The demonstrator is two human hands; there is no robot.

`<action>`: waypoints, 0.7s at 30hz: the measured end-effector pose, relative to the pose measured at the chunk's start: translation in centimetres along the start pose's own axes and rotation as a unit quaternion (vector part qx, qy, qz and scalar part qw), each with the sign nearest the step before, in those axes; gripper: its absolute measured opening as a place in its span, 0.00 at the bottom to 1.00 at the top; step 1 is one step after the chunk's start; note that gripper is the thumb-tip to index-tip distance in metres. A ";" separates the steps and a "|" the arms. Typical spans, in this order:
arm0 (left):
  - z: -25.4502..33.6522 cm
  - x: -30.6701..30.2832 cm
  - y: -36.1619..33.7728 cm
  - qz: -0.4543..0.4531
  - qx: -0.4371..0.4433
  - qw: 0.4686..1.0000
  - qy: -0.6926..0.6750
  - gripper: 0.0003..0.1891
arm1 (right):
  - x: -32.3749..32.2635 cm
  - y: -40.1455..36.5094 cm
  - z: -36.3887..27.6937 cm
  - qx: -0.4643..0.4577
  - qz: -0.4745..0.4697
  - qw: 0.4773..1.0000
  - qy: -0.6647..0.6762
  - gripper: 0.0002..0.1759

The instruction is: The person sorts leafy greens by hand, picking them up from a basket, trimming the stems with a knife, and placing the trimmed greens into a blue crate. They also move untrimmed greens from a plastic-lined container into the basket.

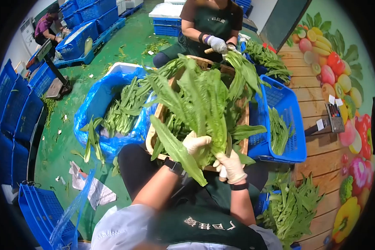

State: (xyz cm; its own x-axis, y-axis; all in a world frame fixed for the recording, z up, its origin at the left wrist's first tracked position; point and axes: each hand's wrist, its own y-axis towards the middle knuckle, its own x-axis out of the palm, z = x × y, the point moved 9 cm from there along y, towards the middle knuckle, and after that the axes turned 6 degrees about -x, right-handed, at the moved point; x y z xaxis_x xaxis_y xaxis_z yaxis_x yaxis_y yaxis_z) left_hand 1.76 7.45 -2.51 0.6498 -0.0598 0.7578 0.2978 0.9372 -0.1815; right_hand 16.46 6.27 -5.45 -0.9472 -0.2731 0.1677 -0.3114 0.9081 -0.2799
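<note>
A large head of long-leaf lettuce (208,104) stands up in front of me, its leaves fanned out over a tan crate (153,139). My left hand (196,143), in a white glove, is closed around its lower leaves. One loose-hanging leaf (177,150) slants down across that wrist. My right hand (232,166), also gloved, is closed at the stem base. A short, pale-handled tool (223,173) pokes out beneath its fingers; any blade is hidden. More leafy greens fill the crate behind the lettuce.
A blue-lined tub (85,110) with greens stands left, a blue basket (298,125) right. Piled greens (293,208) lie at lower right. Opposite, a co-worker's gloved hand (216,43) holds a wooden handle beside greens. Paper (91,185) and blue crates (41,208) lie left.
</note>
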 end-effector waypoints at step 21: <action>9.7 -8.4 -1.8 0.211 0.241 0.934 -0.158 0.13 | -4.6 -1.5 3.2 0.035 0.083 0.914 0.397 0.30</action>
State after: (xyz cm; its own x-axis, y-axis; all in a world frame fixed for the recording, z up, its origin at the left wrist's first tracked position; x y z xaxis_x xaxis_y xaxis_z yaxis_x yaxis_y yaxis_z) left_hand -10.98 9.57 -2.46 0.3774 0.3826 0.8433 -0.3369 0.9050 -0.2598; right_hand 20.98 5.17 -8.85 -0.6376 0.2079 0.7418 -0.1990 0.8858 -0.4193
